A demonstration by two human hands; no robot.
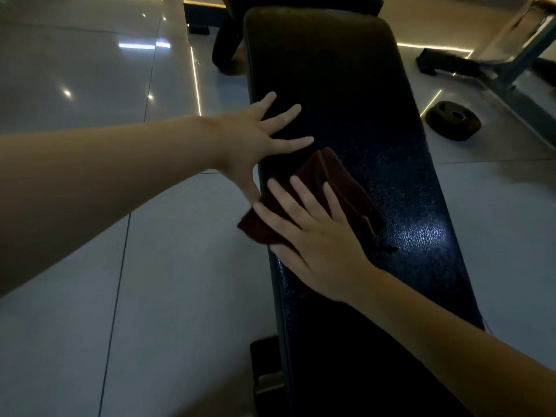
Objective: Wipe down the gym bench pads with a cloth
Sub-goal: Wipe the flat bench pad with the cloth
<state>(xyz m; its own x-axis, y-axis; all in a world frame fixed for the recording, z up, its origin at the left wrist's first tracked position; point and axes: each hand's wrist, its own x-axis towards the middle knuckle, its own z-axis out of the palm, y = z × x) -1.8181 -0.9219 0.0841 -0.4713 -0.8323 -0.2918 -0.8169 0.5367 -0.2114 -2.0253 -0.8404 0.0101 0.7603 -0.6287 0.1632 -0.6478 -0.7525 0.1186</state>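
Note:
A long black bench pad (346, 100) runs from the bottom of the view up and away from me. A dark reddish-brown cloth (334, 182) lies crumpled on the pad near its left edge. My right hand (316, 239) presses flat on the cloth with straight, spread fingers, covering its lower part. My left hand (255, 136) rests flat on the pad's left edge just beyond the cloth, fingers spread and empty.
Glossy grey floor tiles (90, 85) surround the bench. A black weight plate (454, 120) lies on the floor to the right. Another bench frame (508, 67) stands at the far right. The bench's black foot (266, 374) shows at the bottom left.

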